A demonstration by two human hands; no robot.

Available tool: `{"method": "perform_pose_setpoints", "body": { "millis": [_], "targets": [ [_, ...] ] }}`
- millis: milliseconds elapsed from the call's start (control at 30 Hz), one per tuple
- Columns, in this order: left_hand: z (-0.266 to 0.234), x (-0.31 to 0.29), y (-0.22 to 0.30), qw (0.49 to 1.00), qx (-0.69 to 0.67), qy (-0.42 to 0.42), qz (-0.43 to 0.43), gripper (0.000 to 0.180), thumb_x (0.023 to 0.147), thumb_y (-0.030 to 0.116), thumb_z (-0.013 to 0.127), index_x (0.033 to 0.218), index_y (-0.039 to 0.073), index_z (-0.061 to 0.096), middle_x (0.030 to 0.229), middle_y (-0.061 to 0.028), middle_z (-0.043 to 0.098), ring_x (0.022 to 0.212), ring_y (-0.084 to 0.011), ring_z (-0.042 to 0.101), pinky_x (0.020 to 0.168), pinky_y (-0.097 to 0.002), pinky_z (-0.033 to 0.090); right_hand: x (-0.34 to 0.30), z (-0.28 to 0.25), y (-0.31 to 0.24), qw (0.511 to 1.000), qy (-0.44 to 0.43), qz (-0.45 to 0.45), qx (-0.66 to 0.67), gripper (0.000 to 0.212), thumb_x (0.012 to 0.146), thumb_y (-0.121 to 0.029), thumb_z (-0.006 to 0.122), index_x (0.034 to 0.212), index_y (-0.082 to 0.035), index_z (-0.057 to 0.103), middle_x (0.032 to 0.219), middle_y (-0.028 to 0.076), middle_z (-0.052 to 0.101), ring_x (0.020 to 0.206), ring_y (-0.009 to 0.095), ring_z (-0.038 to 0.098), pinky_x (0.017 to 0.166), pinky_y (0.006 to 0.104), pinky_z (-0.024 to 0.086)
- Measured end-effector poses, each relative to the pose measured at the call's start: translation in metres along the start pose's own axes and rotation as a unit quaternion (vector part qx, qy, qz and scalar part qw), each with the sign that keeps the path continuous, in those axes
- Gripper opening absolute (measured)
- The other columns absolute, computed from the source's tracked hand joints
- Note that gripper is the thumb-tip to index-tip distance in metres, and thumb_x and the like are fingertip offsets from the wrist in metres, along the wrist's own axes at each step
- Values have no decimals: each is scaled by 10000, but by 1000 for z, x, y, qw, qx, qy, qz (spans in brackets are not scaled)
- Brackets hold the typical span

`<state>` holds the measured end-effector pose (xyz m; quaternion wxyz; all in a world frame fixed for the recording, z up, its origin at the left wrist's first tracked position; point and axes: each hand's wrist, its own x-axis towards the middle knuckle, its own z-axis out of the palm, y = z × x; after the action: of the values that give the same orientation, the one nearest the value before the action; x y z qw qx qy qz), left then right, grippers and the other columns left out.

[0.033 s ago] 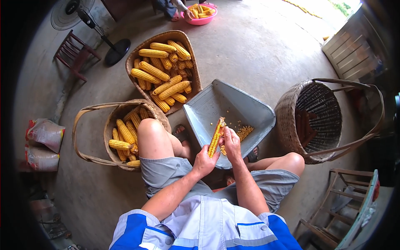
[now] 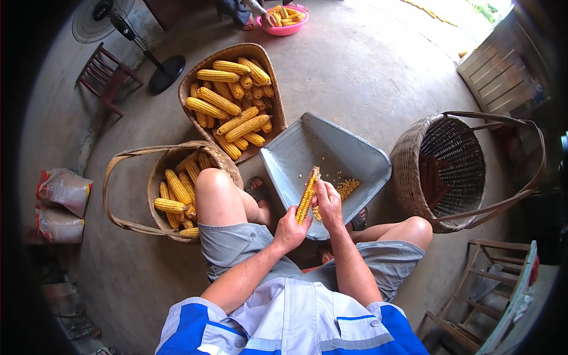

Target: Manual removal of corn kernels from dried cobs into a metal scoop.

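My left hand (image 2: 291, 229) is closed round the lower end of a yellow corn cob (image 2: 306, 198), which tilts up and away from me. At the cob's upper part, my right hand (image 2: 328, 204) is closed, its thumb and fingers pressed to the right side. Near the tip some kernels are off and the pale core shows. Both hands are over the near part of a grey metal scoop-shaped pan (image 2: 307, 139) between my legs. Loose kernels (image 2: 348, 188) lie in the pan, mostly heaped at its right side; my right hand hides some of them.
A wide basket (image 2: 188, 80) of corn cobs stands beyond the pan. A handled basket (image 2: 155, 189) of cobs is by my left knee; another (image 2: 408, 165), holding reddish-brown cobs, stands right. Farther off, another person's hand (image 2: 269, 21) touches a pink basin (image 2: 284, 29) of cobs.
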<state>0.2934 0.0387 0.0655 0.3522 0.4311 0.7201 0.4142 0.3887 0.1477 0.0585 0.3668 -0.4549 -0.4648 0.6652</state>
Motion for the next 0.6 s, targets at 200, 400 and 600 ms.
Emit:
{"method": "perform_pose_setpoints", "body": {
  "millis": [200, 400, 600],
  "targets": [
    [-1, -1, 7, 999, 9, -29, -27, 381, 881, 216, 707, 1119, -29, 537, 881, -198, 668, 826, -320, 684, 758, -403, 530, 0, 1, -4, 999, 10, 19, 33, 260, 1027, -238, 518, 1033, -10, 642, 663, -48, 526, 583, 46, 465, 545, 214, 396],
    [-1, 1, 8, 999, -20, -30, -27, 390, 878, 210, 704, 1129, -31, 526, 888, -224, 661, 845, -348, 684, 764, -416, 530, 3, -3, 2, 997, -14, 13, 70, 247, 1005, -178, 509, 1111, -1, 646, 695, -31, 552, 602, 44, 471, 567, 212, 406],
    [-2, 0, 6, 998, 58, -2, 2, 430, 874, 229, 708, 1157, -24, 506, 917, -228, 657, 876, -363, 677, 783, -418, 530, 1, -3, -4, 998, 17, 5, -59, 322, 986, -269, 592, 1131, 14, 641, 802, 28, 633, 692, 86, 564, 645, 249, 478]
  ]
}}
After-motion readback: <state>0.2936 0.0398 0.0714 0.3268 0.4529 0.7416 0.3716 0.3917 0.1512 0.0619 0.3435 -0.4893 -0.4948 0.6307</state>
